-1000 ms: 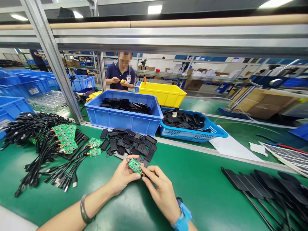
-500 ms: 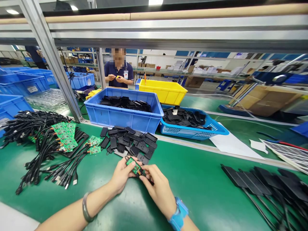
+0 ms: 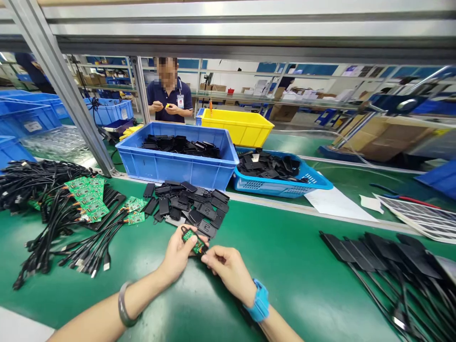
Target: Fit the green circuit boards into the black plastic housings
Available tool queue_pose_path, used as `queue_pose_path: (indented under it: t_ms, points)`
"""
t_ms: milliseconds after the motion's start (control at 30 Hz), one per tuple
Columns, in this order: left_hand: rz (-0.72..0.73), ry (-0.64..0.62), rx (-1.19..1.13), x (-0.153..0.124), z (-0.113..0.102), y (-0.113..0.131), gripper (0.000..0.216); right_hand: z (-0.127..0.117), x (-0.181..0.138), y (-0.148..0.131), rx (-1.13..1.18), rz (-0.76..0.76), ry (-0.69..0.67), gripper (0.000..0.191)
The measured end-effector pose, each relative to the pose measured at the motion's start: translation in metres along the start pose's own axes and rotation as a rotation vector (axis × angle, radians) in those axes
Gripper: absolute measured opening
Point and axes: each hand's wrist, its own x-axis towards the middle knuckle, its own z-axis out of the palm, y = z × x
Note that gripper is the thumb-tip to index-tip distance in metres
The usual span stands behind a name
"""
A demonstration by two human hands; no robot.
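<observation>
My left hand (image 3: 179, 254) grips a small black plastic case half with a green circuit board (image 3: 191, 241) lying in it, thumb pressed on the board. At the case's lower right end my right hand (image 3: 228, 268) pinches the black cable that leads from the board; the cable runs on under my right forearm. Just beyond my left hand lies a heap of black plastic case parts (image 3: 185, 204). To the left, more green circuit boards (image 3: 87, 197) with black USB cables (image 3: 85, 254) attached are piled on the green table (image 3: 171, 311).
Behind the heap stand a blue bin (image 3: 174, 166) and a light blue basket (image 3: 281, 187) of black parts, with a yellow bin (image 3: 237, 126) behind. Flat black cases with cables (image 3: 384, 259) lie at right. A metal post (image 3: 67, 95) rises at left. A person (image 3: 167, 97) works opposite.
My right hand has shifted slightly down from the board to the cable at the case end, and its fingers are closed tighter. The view has tilted slightly down.
</observation>
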Motion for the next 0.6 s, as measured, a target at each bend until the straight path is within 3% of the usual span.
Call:
queue_pose_path:
  t_ms: [100,333,500,600]
  points:
    - [0.011,-0.006,-0.039,-0.001,0.000,0.001,0.036,0.002,0.002,0.004,-0.039,-0.013,0.075,0.033]
    - [0.031,0.025,0.021,-0.003,0.003,0.005,0.036,0.002,0.006,0.007,-0.094,0.041,0.045,0.032]
    - [0.113,0.046,0.147,-0.004,0.004,0.007,0.036,0.004,0.007,0.009,-0.220,-0.021,0.130,0.033]
    - [0.076,0.066,0.094,-0.004,0.004,0.012,0.042,-0.001,0.008,0.007,-0.223,-0.159,0.070,0.031]
